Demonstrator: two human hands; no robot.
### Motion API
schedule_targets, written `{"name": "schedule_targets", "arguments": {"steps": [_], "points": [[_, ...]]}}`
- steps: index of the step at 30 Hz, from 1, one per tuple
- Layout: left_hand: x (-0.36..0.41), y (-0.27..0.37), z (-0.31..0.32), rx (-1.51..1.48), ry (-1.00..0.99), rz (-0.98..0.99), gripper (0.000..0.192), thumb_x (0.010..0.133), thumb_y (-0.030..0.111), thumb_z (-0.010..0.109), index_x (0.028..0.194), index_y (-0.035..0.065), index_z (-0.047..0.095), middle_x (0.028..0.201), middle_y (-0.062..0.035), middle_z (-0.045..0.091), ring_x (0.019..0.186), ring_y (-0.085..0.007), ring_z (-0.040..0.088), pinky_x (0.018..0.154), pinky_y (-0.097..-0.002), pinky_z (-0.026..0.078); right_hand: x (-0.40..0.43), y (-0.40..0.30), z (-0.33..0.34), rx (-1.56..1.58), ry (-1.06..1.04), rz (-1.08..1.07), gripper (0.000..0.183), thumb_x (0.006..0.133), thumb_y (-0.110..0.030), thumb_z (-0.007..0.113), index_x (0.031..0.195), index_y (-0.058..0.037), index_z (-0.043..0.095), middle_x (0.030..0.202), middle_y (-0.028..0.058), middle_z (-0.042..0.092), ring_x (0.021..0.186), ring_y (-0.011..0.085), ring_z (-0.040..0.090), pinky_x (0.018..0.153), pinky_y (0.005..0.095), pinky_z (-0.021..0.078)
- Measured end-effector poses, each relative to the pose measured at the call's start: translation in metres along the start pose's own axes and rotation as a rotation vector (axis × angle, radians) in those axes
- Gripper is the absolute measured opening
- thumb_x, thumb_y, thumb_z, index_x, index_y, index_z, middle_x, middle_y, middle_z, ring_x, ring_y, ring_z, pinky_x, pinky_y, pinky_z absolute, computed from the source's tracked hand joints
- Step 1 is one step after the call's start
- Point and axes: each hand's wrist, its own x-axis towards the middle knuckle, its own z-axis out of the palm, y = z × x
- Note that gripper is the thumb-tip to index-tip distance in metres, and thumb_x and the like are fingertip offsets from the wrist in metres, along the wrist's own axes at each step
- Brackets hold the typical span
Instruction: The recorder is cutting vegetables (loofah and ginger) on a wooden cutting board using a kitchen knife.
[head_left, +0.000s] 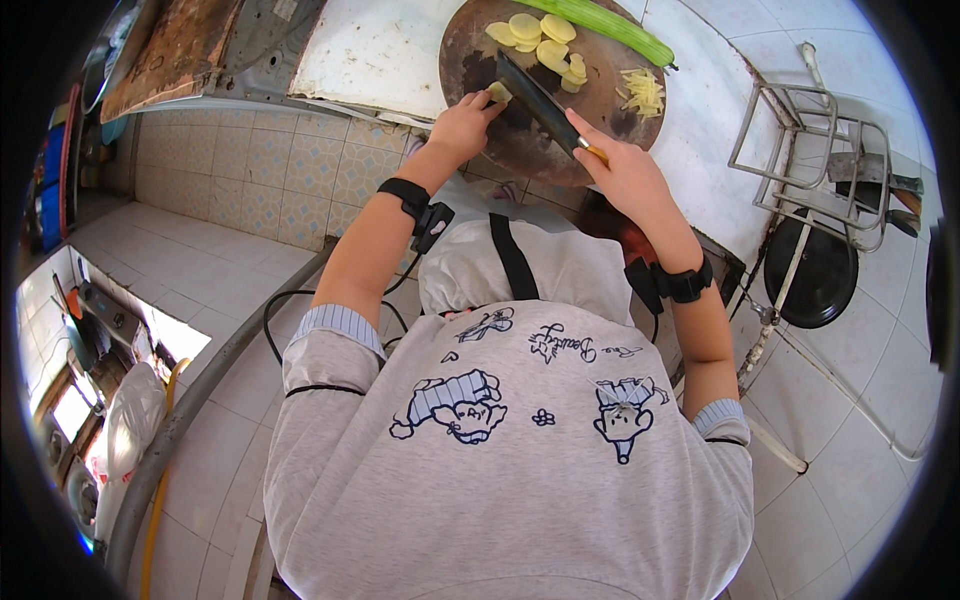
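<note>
A round wooden chopping board (480, 45) lies on the white counter before me. My right hand (626, 169) grips the yellowish handle of a dark-bladed kitchen knife (538, 105), its blade slanting across the board. With its fingertips my left hand (463, 124) pinches a small pale piece, likely potato (499, 92), close beside the blade. Beyond the knife lie several pale-yellow slices (556, 28), some overlapping. A small heap of thin pale shreds (643, 94) rests at the board's right side. Along the far edge stretches a long light-green vegetable (600, 26), perhaps a gourd.
On the right wall, a metal rack (787, 135) holds a cleaver (874, 171); a round black pan or lid (811, 270) hangs below. Left of the counter is a worn wooden board (172, 56). A black cable (271, 322) hangs by my left arm.
</note>
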Motion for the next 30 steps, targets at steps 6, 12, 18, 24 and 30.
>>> {"name": "schedule_targets", "arguments": {"steps": [6,12,18,24,30], "points": [[0.000,-0.001,0.002,0.007,0.004,0.006,0.061,0.075,0.002,0.053,0.132,0.0243,0.049,0.135,-0.0036,0.044,0.119,-0.0239,0.047,0.089,-0.0359,0.050,0.005,-0.003,0.003,-0.007,0.006,0.009,0.051,0.089,-0.024,0.053,0.138,-0.0326,0.039,0.069,0.0195,0.060,0.066,0.0376,0.060,0.062,0.0444,0.0478],[0.000,0.000,0.001,0.007,0.004,0.006,0.060,0.076,0.002,0.052,0.132,0.0241,0.049,0.135,-0.0034,0.044,0.120,-0.0240,0.047,0.089,-0.0358,0.050,0.003,-0.006,0.003,0.024,-0.019,0.025,0.052,0.090,-0.023,0.053,0.139,-0.0333,0.038,0.070,0.0194,0.060,0.066,0.0377,0.059,0.062,0.0440,0.0476],[0.000,-0.002,0.002,0.016,-0.004,0.015,0.060,0.077,0.002,0.052,0.133,0.0237,0.049,0.135,-0.0036,0.043,0.120,-0.0239,0.046,0.091,-0.0356,0.049,-0.007,0.001,-0.003,0.078,-0.069,0.050,0.052,0.090,-0.022,0.052,0.139,-0.0326,0.038,0.068,0.0179,0.059,0.065,0.0366,0.058,0.063,0.0426,0.0469],[0.001,-0.001,-0.002,0.006,-0.020,0.008,0.060,0.077,0.001,0.051,0.132,0.0226,0.049,0.135,-0.0037,0.043,0.121,-0.0238,0.045,0.092,-0.0355,0.048,-0.021,-0.002,-0.017,0.035,-0.123,0.079,0.052,0.090,-0.022,0.053,0.139,-0.0311,0.038,0.067,0.0181,0.057,0.063,0.0356,0.057,0.061,0.0415,0.0458],[0.000,-0.002,0.001,-0.002,-0.011,0.013,0.060,0.076,0.001,0.052,0.132,0.0219,0.049,0.136,-0.0040,0.043,0.122,-0.0237,0.044,0.092,-0.0356,0.048,-0.027,0.001,-0.027,0.004,-0.151,0.120,0.051,0.090,-0.023,0.053,0.138,-0.0332,0.040,0.067,0.0171,0.058,0.063,0.0350,0.057,0.060,0.0406,0.0458]]}}
